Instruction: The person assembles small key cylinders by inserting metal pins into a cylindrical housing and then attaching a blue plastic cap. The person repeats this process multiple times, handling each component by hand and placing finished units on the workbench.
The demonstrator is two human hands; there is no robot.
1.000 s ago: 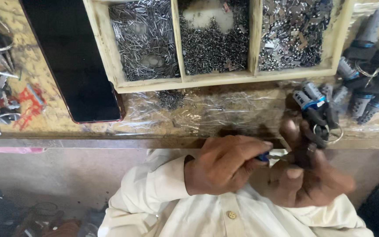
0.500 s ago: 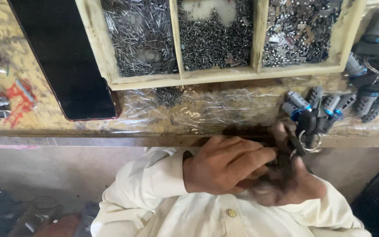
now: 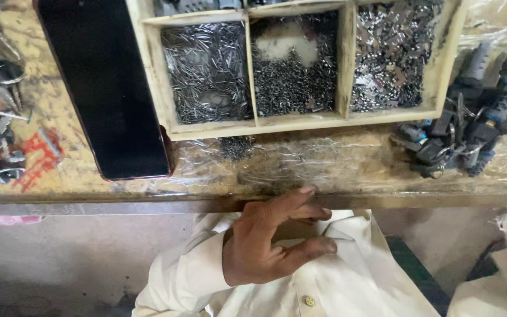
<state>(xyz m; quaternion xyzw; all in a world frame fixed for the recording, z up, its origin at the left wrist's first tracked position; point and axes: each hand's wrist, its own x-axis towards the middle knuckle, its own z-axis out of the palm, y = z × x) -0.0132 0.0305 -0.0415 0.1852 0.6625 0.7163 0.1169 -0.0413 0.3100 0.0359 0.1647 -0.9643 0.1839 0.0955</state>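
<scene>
Gone since earlier: right hand and the small part both hands pinched. Left hand [image 3: 265, 246] loosely spread, empty, fingertip at bench [image 3: 324, 161] edge. Tray [image 3: 247, 124] of pins beyond it. Phone [image 3: 107, 94] beyond-left. Keys [image 3: 459, 141] beyond-right: likely light, stiff, tangled; take by a plastic head.

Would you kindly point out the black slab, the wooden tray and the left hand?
black slab [image 3: 104, 88], head view, middle of its face.
wooden tray [image 3: 252, 122], head view, front rim.
left hand [image 3: 268, 246], head view, back of hand.

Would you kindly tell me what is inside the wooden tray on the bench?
The wooden tray holds thin metal pins, darker small bits and shiny flat pieces. The heaps hide most of its floor, and its far end is cut off.
</scene>
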